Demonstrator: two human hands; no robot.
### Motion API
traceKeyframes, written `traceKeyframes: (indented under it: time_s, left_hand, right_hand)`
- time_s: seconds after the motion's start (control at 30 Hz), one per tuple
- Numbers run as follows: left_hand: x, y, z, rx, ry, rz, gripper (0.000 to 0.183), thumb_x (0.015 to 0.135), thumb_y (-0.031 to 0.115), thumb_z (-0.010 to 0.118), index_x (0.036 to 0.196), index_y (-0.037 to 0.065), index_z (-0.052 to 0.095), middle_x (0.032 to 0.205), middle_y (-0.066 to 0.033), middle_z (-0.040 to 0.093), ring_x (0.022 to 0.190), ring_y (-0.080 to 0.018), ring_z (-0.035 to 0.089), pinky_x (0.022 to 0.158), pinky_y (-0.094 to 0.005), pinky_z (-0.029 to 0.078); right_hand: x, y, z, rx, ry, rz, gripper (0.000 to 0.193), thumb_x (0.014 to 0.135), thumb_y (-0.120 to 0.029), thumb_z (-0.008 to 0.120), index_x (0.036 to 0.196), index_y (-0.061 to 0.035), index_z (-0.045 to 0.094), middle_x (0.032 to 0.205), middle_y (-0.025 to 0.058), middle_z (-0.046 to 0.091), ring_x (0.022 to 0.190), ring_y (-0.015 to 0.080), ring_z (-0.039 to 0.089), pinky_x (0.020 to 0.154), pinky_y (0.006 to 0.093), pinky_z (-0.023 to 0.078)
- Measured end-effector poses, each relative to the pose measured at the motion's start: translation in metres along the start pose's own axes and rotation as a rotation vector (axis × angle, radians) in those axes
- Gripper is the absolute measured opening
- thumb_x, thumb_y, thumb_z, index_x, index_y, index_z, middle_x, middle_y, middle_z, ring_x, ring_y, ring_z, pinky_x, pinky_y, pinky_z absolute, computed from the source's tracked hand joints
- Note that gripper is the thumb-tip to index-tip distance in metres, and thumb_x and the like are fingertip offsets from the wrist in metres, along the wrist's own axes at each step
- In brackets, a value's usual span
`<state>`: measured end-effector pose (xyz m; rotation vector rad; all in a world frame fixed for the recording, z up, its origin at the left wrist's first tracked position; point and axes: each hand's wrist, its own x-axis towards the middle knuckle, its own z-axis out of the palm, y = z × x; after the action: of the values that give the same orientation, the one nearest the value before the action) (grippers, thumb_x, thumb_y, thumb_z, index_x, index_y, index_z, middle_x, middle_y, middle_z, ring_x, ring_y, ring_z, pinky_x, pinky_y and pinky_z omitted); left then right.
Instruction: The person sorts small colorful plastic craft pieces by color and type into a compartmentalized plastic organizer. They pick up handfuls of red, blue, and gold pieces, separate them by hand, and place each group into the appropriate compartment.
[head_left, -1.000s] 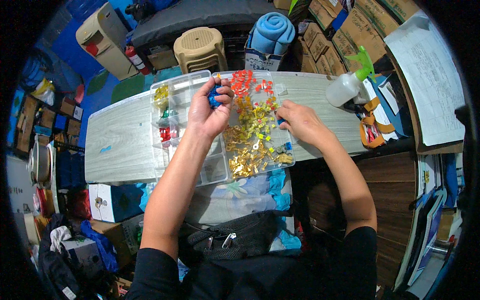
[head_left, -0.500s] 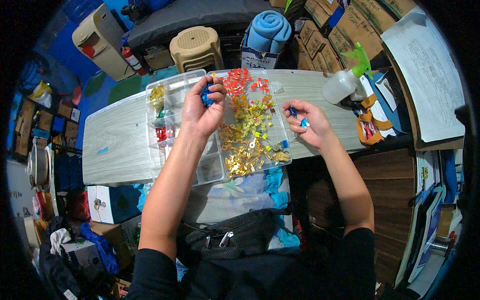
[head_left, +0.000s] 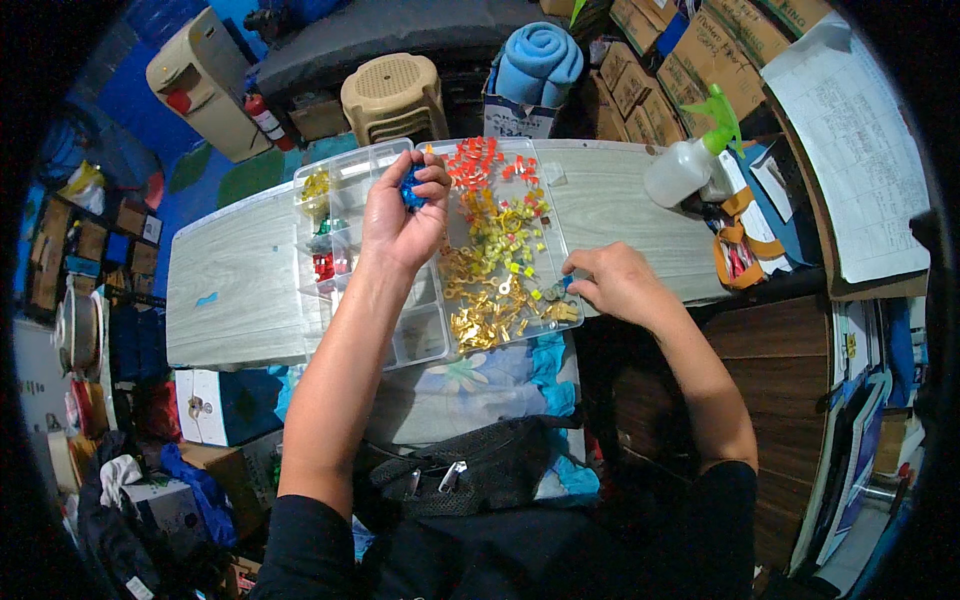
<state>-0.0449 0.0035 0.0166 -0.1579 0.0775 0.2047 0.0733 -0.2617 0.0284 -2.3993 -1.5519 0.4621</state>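
Observation:
My left hand [head_left: 408, 215] is cupped palm up over the clear divided organizer box, its fingers curled round a cluster of blue crimp terminals [head_left: 412, 188]. At the right edge of the box's clear lid [head_left: 572, 322], my right hand [head_left: 615, 285] faces down, thumb and forefinger pinching at a blue crimp terminal [head_left: 567, 281]. Its palm is hidden. Inside the lid lie loose red terminals [head_left: 475, 160], yellow-green ones [head_left: 492, 240] and gold ring and spade terminals [head_left: 485, 320]. Compartments on the left hold yellow [head_left: 315, 188], green [head_left: 325, 228] and red pieces [head_left: 323, 266].
A spray bottle [head_left: 690, 165] with a green head stands at the right of the grey tabletop [head_left: 230, 290], beside an orange strap [head_left: 738, 235]. Behind the table are a beige stool [head_left: 392, 85] and a rolled blue towel [head_left: 538, 65]. A black mesh bag [head_left: 450, 470] lies against my lap.
My right hand has turned from palm up to palm down and moved down to the lid's right edge, where the blue terminal lies. My left hand has stayed in place.

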Motion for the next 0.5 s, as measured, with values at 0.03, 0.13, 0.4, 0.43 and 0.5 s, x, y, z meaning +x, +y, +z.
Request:
traceKeyframes:
  time_s: [0.03, 0.13, 0.4, 0.43, 0.5]
  left_hand:
    - [0.0, 0.0, 0.001, 0.005, 0.003, 0.012, 0.012, 0.095, 0.01, 0.051, 0.095, -0.001, 0.049, 0.089, -0.0086, 0.05, 0.072, -0.0118, 0.048, 0.054, -0.0202, 0.043]
    - [-0.002, 0.0, 0.004, -0.018, 0.013, 0.023, 0.012, 0.094, 0.01, 0.051, 0.095, -0.002, 0.049, 0.089, -0.0081, 0.05, 0.071, -0.0118, 0.048, 0.054, -0.0202, 0.042]
    - [-0.007, 0.011, 0.023, -0.057, 0.034, 0.089, 0.012, 0.093, 0.01, 0.053, 0.093, -0.002, 0.052, 0.087, -0.0088, 0.052, 0.071, -0.0117, 0.05, 0.053, -0.0187, 0.044]
    - [-0.012, 0.016, 0.028, -0.053, 0.008, 0.095, 0.011, 0.092, 0.008, 0.054, 0.093, -0.003, 0.052, 0.087, -0.0092, 0.052, 0.071, -0.012, 0.05, 0.053, -0.0189, 0.044]
    - [-0.023, 0.033, 0.042, -0.047, -0.071, 0.08, 0.01, 0.091, 0.007, 0.054, 0.093, -0.003, 0.051, 0.087, -0.009, 0.051, 0.072, -0.0124, 0.05, 0.053, -0.0193, 0.044]
  right_hand:
    - [0.0, 0.0, 0.003, 0.0, 0.061, -0.042, 0.022, 0.076, -0.018, 0.071, 0.095, -0.0097, 0.066, 0.08, 0.0147, 0.066, 0.077, 0.0343, 0.064, 0.067, 0.0432, 0.05]
    - [0.001, 0.002, 0.01, -0.007, 0.183, -0.135, 0.02, 0.075, -0.016, 0.072, 0.093, -0.0074, 0.067, 0.081, 0.0141, 0.067, 0.075, 0.0336, 0.064, 0.068, 0.0402, 0.051]
    - [0.002, 0.006, -0.002, 0.073, 0.074, -0.042, 0.014, 0.076, -0.019, 0.069, 0.087, -0.0106, 0.069, 0.078, 0.0131, 0.066, 0.073, 0.0313, 0.063, 0.065, 0.0407, 0.049]
    - [0.004, 0.007, -0.008, 0.122, 0.081, 0.0, 0.012, 0.077, -0.018, 0.069, 0.086, -0.0102, 0.068, 0.075, 0.012, 0.065, 0.069, 0.028, 0.062, 0.063, 0.0389, 0.048]
    - [0.008, 0.008, -0.02, 0.224, 0.09, 0.08, 0.01, 0.077, -0.017, 0.069, 0.083, -0.0096, 0.068, 0.068, 0.01, 0.063, 0.063, 0.0214, 0.061, 0.059, 0.0353, 0.047]
